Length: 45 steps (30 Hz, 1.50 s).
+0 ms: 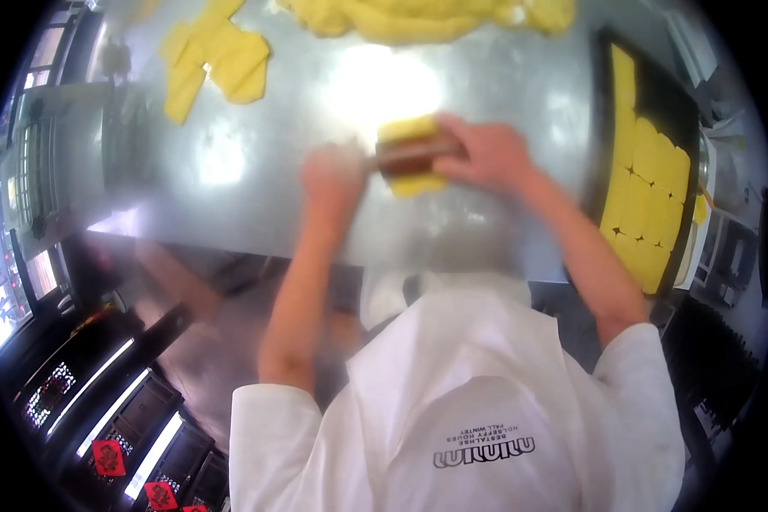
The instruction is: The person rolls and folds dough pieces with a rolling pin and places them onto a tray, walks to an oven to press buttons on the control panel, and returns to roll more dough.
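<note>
A small piece of yellow dough (408, 128) lies on the metal table, with a brown rolling pin (405, 159) across its middle. Dough shows above and below the pin. My left hand (333, 175) is closed at the pin's left end, smeared by motion. At the other side, my right hand (486, 154) curls its fingers at the pin's right end and the dough's right edge. How the right fingertips divide between pin and dough is hard to make out.
A dark tray (687, 119) on the right holds several flat yellow dough pieces (644, 188) side by side. Folded dough strips (222, 64) lie at the upper left of the metal table (273, 171). A large dough mass (427, 21) runs along the top.
</note>
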Available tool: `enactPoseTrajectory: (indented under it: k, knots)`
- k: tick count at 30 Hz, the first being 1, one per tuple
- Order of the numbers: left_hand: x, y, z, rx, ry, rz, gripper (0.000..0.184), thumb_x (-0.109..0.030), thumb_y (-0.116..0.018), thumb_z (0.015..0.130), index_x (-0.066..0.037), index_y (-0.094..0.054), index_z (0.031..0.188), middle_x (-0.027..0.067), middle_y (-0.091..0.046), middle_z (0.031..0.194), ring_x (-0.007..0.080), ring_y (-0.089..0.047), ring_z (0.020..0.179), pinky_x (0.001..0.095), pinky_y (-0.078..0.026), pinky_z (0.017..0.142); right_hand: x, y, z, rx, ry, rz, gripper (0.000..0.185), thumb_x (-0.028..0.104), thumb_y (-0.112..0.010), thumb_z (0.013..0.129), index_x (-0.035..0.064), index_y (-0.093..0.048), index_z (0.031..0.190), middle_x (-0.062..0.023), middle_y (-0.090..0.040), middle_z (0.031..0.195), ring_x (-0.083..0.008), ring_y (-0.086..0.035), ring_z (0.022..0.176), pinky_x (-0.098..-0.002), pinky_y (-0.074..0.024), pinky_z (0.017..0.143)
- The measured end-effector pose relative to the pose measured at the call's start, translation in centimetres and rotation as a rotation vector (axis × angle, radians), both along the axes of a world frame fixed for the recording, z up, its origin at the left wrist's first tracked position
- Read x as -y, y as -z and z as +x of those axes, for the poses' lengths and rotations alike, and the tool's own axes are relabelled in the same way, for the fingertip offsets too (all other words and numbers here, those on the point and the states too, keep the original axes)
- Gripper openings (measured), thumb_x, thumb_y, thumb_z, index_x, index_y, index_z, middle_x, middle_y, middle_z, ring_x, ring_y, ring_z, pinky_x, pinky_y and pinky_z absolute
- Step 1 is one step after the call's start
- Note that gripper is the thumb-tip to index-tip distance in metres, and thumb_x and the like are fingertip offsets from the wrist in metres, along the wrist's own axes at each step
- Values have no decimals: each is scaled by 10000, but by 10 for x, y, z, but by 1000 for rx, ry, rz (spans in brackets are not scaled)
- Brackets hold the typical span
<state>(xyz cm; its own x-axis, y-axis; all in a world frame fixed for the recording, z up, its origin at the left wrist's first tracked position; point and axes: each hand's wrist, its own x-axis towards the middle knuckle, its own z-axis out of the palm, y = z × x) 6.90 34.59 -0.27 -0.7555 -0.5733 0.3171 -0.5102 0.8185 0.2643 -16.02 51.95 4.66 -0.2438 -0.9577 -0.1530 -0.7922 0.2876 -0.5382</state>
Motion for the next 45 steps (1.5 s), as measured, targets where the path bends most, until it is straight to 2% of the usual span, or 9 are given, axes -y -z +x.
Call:
enactPoseTrajectory:
  k: [12, 15, 18, 21, 23, 27, 31, 40, 45]
  knots:
    - [-19, 5, 23, -20, 67, 2, 384, -250, -544, 1011, -63, -591, 678, 170, -593, 679, 395, -562, 615, 499, -425, 554, -30, 12, 26, -57, 23, -12, 895, 663, -724, 787, 159, -454, 1475, -140, -714, 850, -368, -684, 751, -450, -521, 671]
    - [-34, 14, 31, 9, -50, 106, 406, -256, -545, 1013, -52, -565, 662, 146, -595, 676, 407, -564, 640, 512, -453, 644, -39, 5, 39, -24, 56, 38, 883, 608, -782, 762, 198, -461, 1475, -123, -716, 883, -360, -686, 779, -441, -529, 693]
    - [-9, -7, 9, 245, -23, 257, 366, -269, -537, 1023, -16, -597, 765, 146, -628, 785, 403, -586, 767, 507, -460, 769, -21, 3, 23, 157, 264, 47, 807, 587, -781, 784, 193, -515, 1437, -111, -719, 897, -326, -694, 797, -412, -533, 715]
    - [16, -40, -14, -185, 119, 319, 347, -298, -525, 1038, 21, -651, 987, 188, -661, 992, 390, -596, 986, 482, -450, 908, -31, 28, 4, 392, 595, -53, 696, 539, -769, 831, 171, -570, 1386, -93, -723, 924, -272, -697, 830, -378, -536, 754]
    - [16, -30, -11, -199, 83, 276, 371, -235, -575, 1006, 12, -587, 1282, 217, -607, 1270, 398, -547, 1197, 463, -440, 1018, -44, 33, -12, 468, 802, -93, 625, 501, -758, 862, 154, -596, 1356, -82, -729, 965, -241, -699, 870, -359, -537, 790]
    - [-15, -33, -3, -1, 372, 260, 667, -271, -741, 891, -25, -473, 1451, 205, -512, 1448, 417, -470, 1343, 486, -383, 1140, -69, 36, -9, 63, 875, -222, 571, 457, -726, 909, 133, -572, 1353, -76, -727, 1018, -222, -693, 886, -341, -532, 826]
    - [-27, -25, 0, 79, 585, 349, 922, -376, -825, 787, -38, -386, 1524, 198, -425, 1543, 424, -387, 1428, 509, -333, 1193, -68, 14, -5, 162, 913, -145, 640, 482, -730, 898, 91, -541, 1369, -103, -710, 1103, -263, -690, 978, -354, -521, 886]
    - [-30, -3, 3, 11, 560, 313, 779, -262, -812, 803, -32, -466, 1462, 191, -470, 1492, 439, -414, 1397, 533, -351, 1169, -74, -15, 35, -283, 710, -290, 561, 201, -750, 881, 23, -547, 1372, -184, -648, 1245, -363, -605, 1143, -430, -491, 986]
    - [-41, 3, 10, -36, 572, 306, 696, -210, -800, 812, -30, -512, 1420, 177, -495, 1470, 420, -434, 1387, 543, -359, 1154, -42, -6, 86, 469, 811, -63, 355, 198, -783, 861, 46, -620, 1137, -95, -672, 828, -249, -634, 736, -355, -519, 718]
